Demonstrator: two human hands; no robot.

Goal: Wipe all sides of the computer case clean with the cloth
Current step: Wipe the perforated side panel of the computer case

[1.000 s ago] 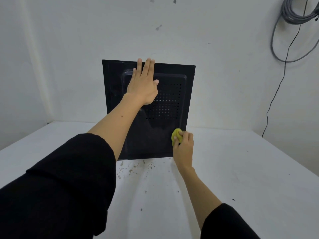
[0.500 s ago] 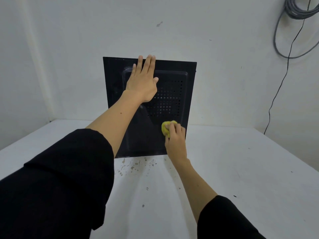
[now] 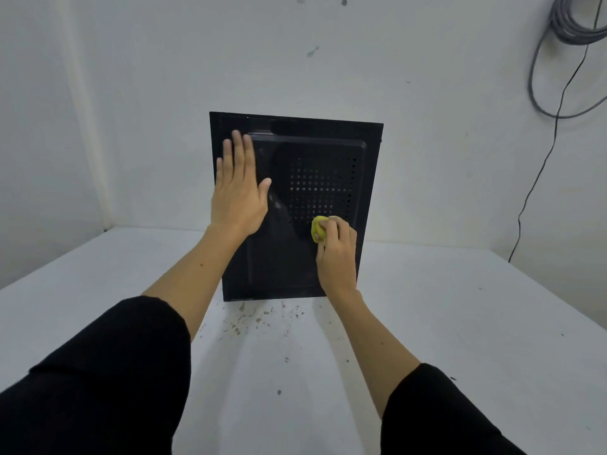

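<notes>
A black computer case (image 3: 371, 178) stands upright on the white table (image 3: 460, 323), its perforated side panel facing me. My left hand (image 3: 238, 192) lies flat on the panel's upper left part, fingers straight and pointing up. My right hand (image 3: 338, 257) grips a bunched yellow cloth (image 3: 318, 228) and presses it against the panel just below the vent holes, right of centre. The case's other sides are hidden from here.
Dark specks and stains (image 3: 259, 320) mark the table in front of the case. White walls close in behind and to the left. A coil of grey cable (image 3: 571, 24) hangs on the wall at the upper right, with a thin black cord (image 3: 532, 192) running down.
My right hand has carried the cloth up the panel from its lower right corner to just under the vent holes. My left hand has slid left across the panel's upper part.
</notes>
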